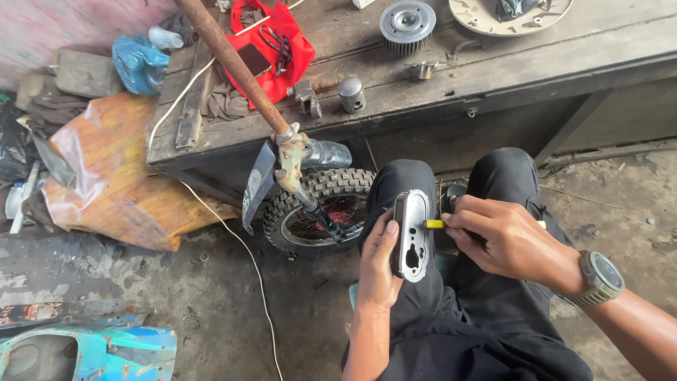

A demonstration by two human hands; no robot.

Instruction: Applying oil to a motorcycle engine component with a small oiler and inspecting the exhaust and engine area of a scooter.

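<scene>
- Gripping a grey metal cover plate (411,236) upright over our lap, the fingers of our left hand (379,259) are closed around its left edge, thumb along the rim.
- We see oval and round cut-outs in the plate, its flat face turned toward our right hand (509,238).
- Our right hand's fingers are clenched around a yellow-handled tool (435,224), whose yellow end touches the plate's right edge; we cannot tell what kind of tip it has.
- We wear a grey wristwatch (599,278) on the right wrist.
- Both hands rest above our knees in black trousers (486,317).
- Just in front of our knees stands a small knobby wheel (317,212) with a red hub, held in a fork (293,159) under a rusty tube (229,60) that slants up to the left.
- Behind the wheel runs a worn wooden table (493,63).
- On the table we see a red bag (278,42), a toothed round part (407,23), a short metal cylinder (351,94) and a pale round cover (508,17).
- A white cord (243,254) trails from the table across the concrete floor (211,310).
- At the far left lie an orange plastic-wrapped board (116,169) and a blue body panel (92,353).
</scene>
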